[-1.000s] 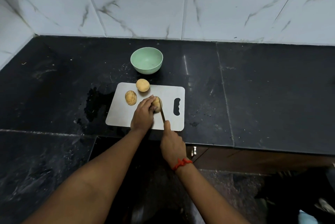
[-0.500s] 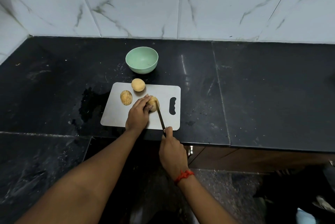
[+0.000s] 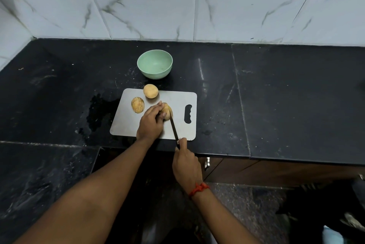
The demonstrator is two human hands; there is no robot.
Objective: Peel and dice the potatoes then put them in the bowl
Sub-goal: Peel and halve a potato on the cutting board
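The left hand (image 3: 150, 123) grips a potato (image 3: 166, 112) on the board (image 3: 177, 97). The right hand (image 3: 186, 166) clasps the knife (image 3: 173, 128) (blade against that potato's right side). Two potatoes (image 3: 150, 91) lie just beyond the left hand, and the bowl (image 3: 154, 64) farther.

Place: a home kitchen.
Tabletop: dark polished stone tabletop (image 3: 286, 95), running into a corner.
Wall: white marble-look tiles (image 3: 148, 2) behind it.
Below: brown wooden cabinet front (image 3: 276, 174) with a metal handle (image 3: 206, 162).
Food prep: grey cutting board (image 3: 126, 125), a potato (image 3: 167, 111) under a knife (image 3: 174, 128), a green bowl (image 3: 156, 74) nearby.
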